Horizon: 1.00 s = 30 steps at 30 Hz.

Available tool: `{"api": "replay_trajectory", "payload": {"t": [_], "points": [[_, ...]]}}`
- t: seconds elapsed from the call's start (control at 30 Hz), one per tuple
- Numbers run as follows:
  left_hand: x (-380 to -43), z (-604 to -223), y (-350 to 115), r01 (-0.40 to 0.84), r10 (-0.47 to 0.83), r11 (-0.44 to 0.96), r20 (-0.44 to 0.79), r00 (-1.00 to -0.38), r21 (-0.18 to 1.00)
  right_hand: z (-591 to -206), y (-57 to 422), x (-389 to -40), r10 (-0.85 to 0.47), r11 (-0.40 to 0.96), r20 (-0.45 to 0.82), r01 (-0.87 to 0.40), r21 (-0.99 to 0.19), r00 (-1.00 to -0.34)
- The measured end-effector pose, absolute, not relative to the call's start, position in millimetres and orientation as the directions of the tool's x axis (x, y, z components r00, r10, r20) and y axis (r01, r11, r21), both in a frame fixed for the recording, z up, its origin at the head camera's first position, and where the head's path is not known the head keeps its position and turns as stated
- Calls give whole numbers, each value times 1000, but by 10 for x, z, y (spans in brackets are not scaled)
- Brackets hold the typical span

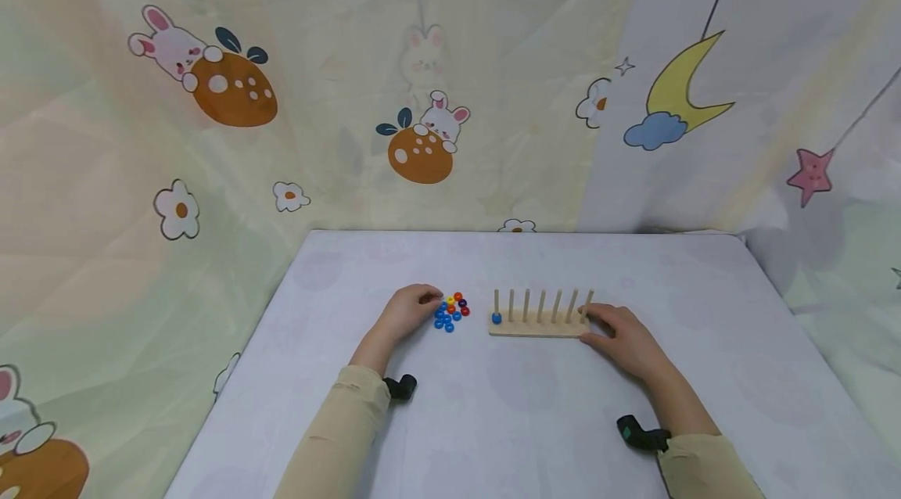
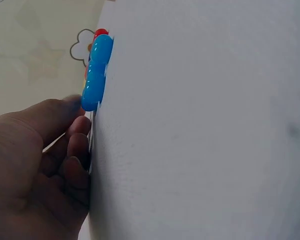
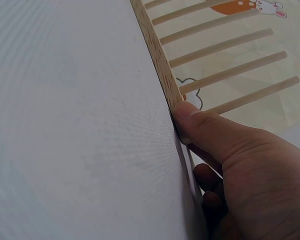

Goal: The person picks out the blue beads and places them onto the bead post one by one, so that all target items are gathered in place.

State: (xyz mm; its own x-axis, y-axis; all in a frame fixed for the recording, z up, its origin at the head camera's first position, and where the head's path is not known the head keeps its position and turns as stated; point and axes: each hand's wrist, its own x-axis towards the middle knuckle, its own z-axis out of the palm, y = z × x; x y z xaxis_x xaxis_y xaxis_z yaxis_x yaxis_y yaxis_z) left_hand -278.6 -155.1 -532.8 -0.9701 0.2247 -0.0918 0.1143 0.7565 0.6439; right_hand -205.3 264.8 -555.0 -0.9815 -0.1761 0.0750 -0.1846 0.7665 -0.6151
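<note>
A wooden peg board [image 1: 540,331] with a row of several upright pegs lies on the table; one blue bead [image 1: 496,318] sits low on its leftmost peg. My right hand [image 1: 622,339] grips the board's right end, the thumb [image 3: 187,111] pressed on its front edge in the right wrist view. Left of the board lies a cluster of loose beads [image 1: 449,318], blue, red, orange, yellow and dark. At the cluster's left side is my left hand [image 1: 410,311], fingers bent, the thumb tip right at a blue bead [image 2: 91,95]. I cannot tell whether it pinches a bead.
A white cloth covers the table [image 1: 521,421]. Behind it hangs a printed curtain [image 1: 338,163] with rabbits, flowers and a moon. Black wrist cameras [image 1: 401,388] are worn on both wrists, near the cuffs of beige sleeves [image 1: 338,428].
</note>
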Motion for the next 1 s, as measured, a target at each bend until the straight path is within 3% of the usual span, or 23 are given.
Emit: {"api": "replay_trajectory", "payload": {"t": [0.5,1.0], "points": [[-2818,-5319,-1564,112,209,785,-90,-974,610,-5546,2666,-2057,-182,777,64,-183,-602,-981],[-2862,-5349,-1641,162,279,778,-102,-955,607,-5526,2652,-2044,-183,770,89,-199,-607,-979]]}}
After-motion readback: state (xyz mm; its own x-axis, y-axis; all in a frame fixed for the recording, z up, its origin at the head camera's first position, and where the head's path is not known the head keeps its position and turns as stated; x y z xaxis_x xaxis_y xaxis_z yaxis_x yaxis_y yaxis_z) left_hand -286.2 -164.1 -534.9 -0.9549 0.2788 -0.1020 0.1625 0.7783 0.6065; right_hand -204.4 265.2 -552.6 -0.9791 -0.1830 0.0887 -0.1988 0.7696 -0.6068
